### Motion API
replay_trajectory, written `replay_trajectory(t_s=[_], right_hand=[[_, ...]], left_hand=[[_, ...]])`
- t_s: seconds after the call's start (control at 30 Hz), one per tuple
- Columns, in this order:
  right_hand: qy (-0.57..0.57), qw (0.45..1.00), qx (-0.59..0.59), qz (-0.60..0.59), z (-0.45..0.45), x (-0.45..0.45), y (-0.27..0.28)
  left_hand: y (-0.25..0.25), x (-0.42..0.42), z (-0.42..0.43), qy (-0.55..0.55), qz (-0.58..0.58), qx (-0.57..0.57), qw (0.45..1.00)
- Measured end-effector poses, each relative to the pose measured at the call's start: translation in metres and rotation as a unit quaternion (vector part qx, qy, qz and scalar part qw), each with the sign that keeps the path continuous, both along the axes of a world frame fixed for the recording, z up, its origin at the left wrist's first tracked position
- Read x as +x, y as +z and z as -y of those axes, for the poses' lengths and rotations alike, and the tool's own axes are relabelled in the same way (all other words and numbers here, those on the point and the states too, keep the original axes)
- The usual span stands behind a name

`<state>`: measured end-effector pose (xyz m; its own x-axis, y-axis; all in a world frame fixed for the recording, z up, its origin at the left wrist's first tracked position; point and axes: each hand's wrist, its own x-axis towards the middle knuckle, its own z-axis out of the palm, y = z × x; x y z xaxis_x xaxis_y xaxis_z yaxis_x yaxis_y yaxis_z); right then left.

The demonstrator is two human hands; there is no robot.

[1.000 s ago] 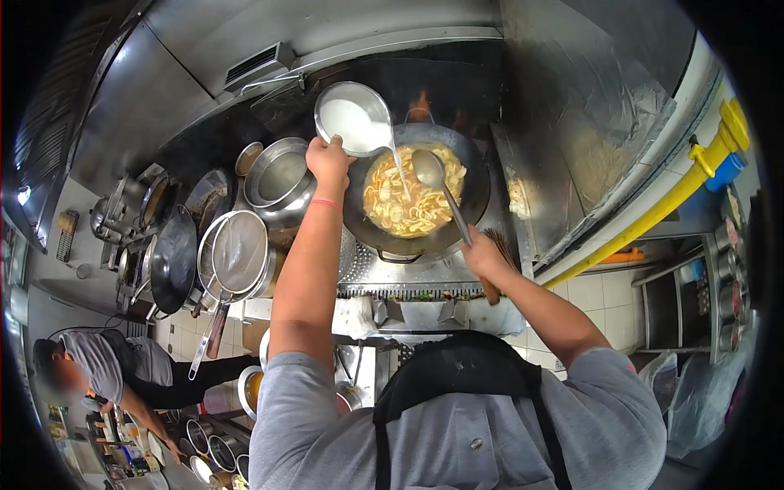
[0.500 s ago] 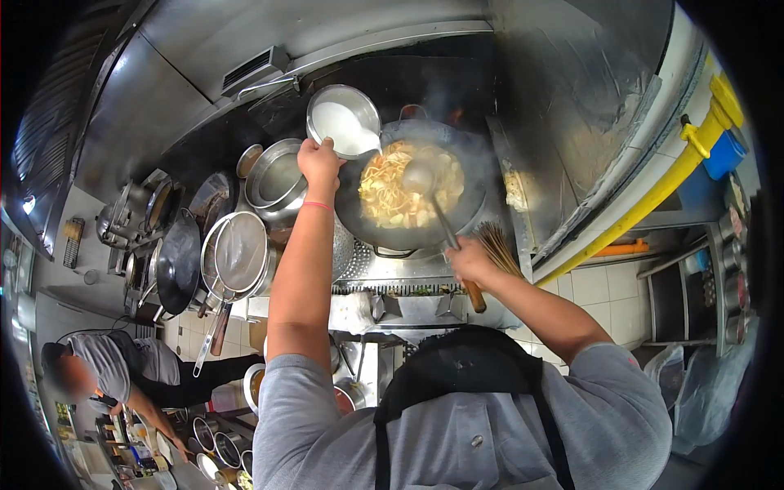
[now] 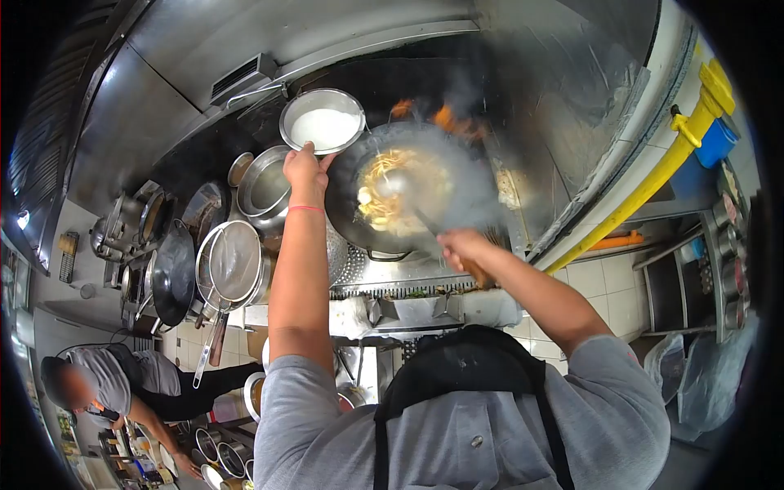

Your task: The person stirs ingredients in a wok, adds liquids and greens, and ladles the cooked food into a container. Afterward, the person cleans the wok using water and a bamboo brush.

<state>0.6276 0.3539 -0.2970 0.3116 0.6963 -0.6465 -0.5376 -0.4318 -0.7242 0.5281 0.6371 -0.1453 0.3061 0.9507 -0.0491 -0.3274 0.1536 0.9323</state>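
My left hand (image 3: 305, 170) is closed on the near rim of a metal bowl (image 3: 317, 100) holding white liquid (image 3: 327, 129). The bowl is held up at the wok's left edge, almost level. Below and to its right sits a dark wok (image 3: 345, 204) with noodles (image 3: 388, 166) and pale pieces in steaming broth. My right hand (image 3: 465, 248) grips a ladle (image 3: 476, 272) by its wooden handle. The ladle's head is down among the noodles, blurred by motion and steam.
Orange flames (image 3: 452, 121) rise behind the wok. Left of it stand a metal pot (image 3: 265, 184), a strainer (image 3: 235, 261) and a dark pan (image 3: 174, 273). A yellow pipe (image 3: 645, 208) runs along the right. Another person (image 3: 122, 376) is at work at lower left.
The bowl has moved left and tipped back from its pouring tilt; the white stream has stopped. The ladle has shifted left through the noodles. Flames have flared behind the wok, with more steam.
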Motion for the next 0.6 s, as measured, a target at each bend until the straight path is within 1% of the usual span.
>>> replay_trajectory(t_s=[0.03, 0.1, 0.13, 0.17, 0.2, 0.23, 0.27, 0.3, 0.33, 0.37, 0.4, 0.43, 0.47, 0.5, 0.53, 0.57, 0.6], right_hand=[[0.002, 1.000, -0.001, -0.001, -0.010, 0.006, -0.006], [0.002, 0.994, 0.014, 0.110, -0.026, 0.011, -0.011], [0.014, 0.976, 0.014, 0.215, -0.021, 0.004, -0.011], [0.015, 0.977, 0.014, 0.212, -0.016, 0.000, -0.031], [0.009, 0.940, 0.008, 0.341, -0.012, -0.002, -0.056], [0.003, 0.885, 0.002, 0.465, -0.008, -0.007, -0.073], [-0.009, 0.943, 0.005, 0.333, 0.010, -0.030, -0.015], [-0.010, 0.943, 0.004, 0.333, 0.011, -0.032, -0.005], [0.013, 0.975, 0.019, 0.223, 0.012, -0.031, 0.002], [0.034, 0.993, 0.035, 0.110, 0.013, -0.027, 0.005], [0.052, 0.993, 0.032, 0.101, 0.000, -0.011, -0.009], [0.049, 0.993, 0.032, 0.101, -0.007, -0.005, -0.008], [0.025, 0.991, 0.025, 0.130, -0.016, -0.001, -0.007], [0.002, 0.987, 0.017, 0.158, -0.022, 0.003, -0.006], [0.038, 0.965, 0.005, 0.258, -0.023, 0.005, -0.009], [0.036, 0.966, 0.003, 0.255, -0.020, 0.004, -0.028], [0.002, 0.879, 0.040, 0.475, -0.018, 0.002, -0.062]], left_hand=[[0.003, -0.004, 0.003, -0.029, 0.032, -0.022, 0.999], [0.001, -0.010, 0.001, -0.037, 0.025, -0.028, 0.999], [0.001, -0.014, 0.004, -0.043, 0.021, -0.028, 0.998], [-0.001, -0.017, 0.004, -0.050, 0.017, -0.028, 0.998], [-0.002, -0.020, 0.003, -0.048, 0.016, -0.027, 0.998], [-0.007, -0.021, -0.002, -0.052, -0.002, 0.003, 0.999], [-0.014, -0.022, -0.005, -0.057, -0.020, 0.032, 0.998], [-0.019, -0.021, -0.007, -0.058, -0.020, 0.031, 0.998], [-0.024, -0.018, -0.009, -0.044, -0.058, 0.049, 0.996], [-0.027, -0.014, -0.009, -0.031, -0.095, 0.067, 0.993], [-0.031, -0.009, -0.008, -0.035, -0.095, 0.067, 0.993], [-0.033, -0.006, -0.003, -0.010, -0.119, 0.089, 0.989], [-0.033, -0.003, -0.002, 0.017, -0.142, 0.113, 0.983], [-0.031, -0.002, -0.002, 0.016, -0.142, 0.115, 0.983], [-0.032, -0.002, -0.001, 0.017, -0.168, 0.140, 0.976], [-0.034, -0.001, -0.001, 0.016, -0.194, 0.163, 0.967], [-0.036, 0.001, -0.002, 0.013, -0.195, 0.163, 0.967]])
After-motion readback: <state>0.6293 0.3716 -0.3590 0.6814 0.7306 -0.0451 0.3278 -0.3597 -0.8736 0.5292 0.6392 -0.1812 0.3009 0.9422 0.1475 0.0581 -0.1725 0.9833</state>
